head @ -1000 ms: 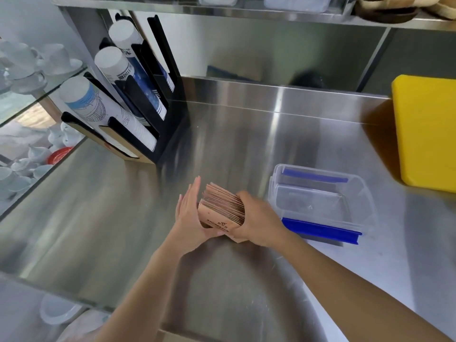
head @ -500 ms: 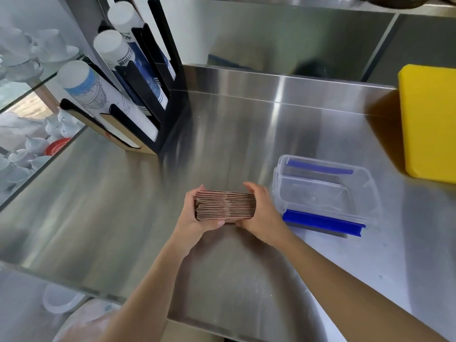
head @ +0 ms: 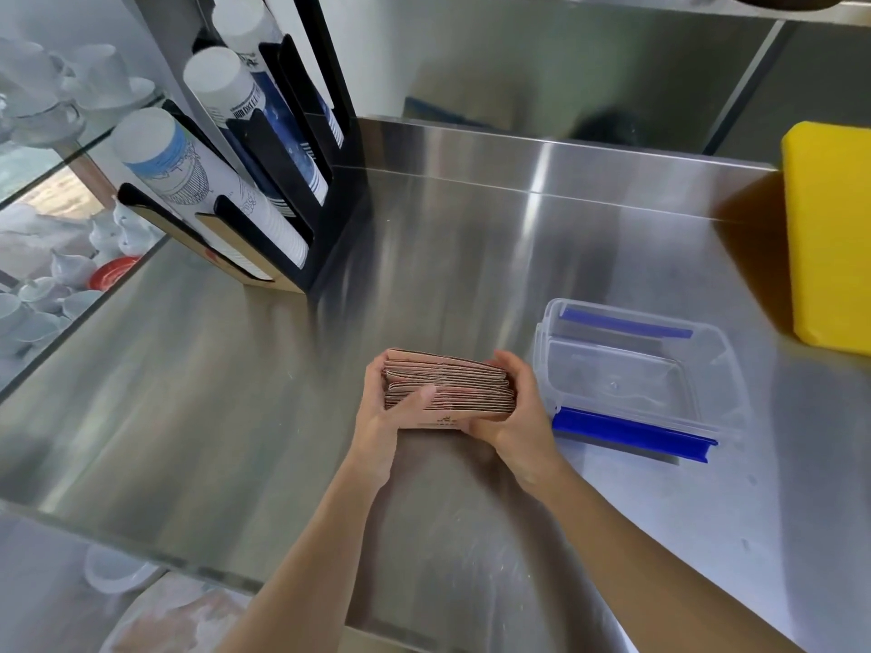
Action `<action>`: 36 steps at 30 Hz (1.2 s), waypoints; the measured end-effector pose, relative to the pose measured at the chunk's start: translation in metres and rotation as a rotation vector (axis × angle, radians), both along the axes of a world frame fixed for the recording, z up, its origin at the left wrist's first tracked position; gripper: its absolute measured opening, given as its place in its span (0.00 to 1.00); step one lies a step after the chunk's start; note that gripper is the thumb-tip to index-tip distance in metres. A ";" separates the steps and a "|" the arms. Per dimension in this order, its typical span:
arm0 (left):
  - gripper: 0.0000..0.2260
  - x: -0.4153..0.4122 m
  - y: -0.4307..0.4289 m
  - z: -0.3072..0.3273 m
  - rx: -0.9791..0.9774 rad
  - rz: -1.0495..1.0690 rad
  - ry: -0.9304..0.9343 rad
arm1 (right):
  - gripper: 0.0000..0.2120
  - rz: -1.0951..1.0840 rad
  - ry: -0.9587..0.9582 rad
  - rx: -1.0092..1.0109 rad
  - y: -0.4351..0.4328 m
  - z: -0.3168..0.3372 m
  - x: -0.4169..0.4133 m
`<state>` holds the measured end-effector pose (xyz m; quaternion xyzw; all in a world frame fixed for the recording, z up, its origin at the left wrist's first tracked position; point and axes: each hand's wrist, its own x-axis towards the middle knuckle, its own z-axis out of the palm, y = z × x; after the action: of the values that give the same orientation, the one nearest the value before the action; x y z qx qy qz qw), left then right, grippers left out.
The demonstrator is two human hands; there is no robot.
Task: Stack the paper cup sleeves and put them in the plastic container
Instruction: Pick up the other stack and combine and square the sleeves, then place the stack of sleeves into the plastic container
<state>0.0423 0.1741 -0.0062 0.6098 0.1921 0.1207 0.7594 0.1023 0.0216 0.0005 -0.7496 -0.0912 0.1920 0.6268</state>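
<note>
Holding a stack of paper cup sleeves between both hands over the steel counter, near its front middle. Left hand clamps the left end of the stack, thumb laid across the near face, fingers wrapped behind. Right hand cups the right end, fingers curled over the far top edge, palm against the side. Sleeves are brown, flattened, pressed together into one block, edges roughly even; can't tell if the bottom touches the counter. Plastic container sits just right of the right hand, clear, open, nothing inside, with blue clip flaps along its near and far rims. Yellow block at far right edge, well apart from the container. Black cup dispenser rack at back left holds tilted stacks of paper cups. White crockery on glass shelves at left.
</note>
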 end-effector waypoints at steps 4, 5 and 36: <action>0.22 0.002 0.003 -0.008 -0.084 -0.016 0.000 | 0.42 0.013 0.062 0.037 0.002 -0.001 0.000; 0.23 0.002 0.003 -0.009 -0.077 -0.034 0.004 | 0.40 0.009 0.066 0.047 0.002 -0.001 0.001; 0.27 0.025 0.012 0.067 0.085 -0.066 0.027 | 0.23 -0.040 0.005 0.218 -0.015 0.063 0.037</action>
<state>0.0671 0.1861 0.0611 0.6491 0.1766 0.0954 0.7338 0.1390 0.0066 0.0639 -0.6781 -0.0949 0.1701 0.7086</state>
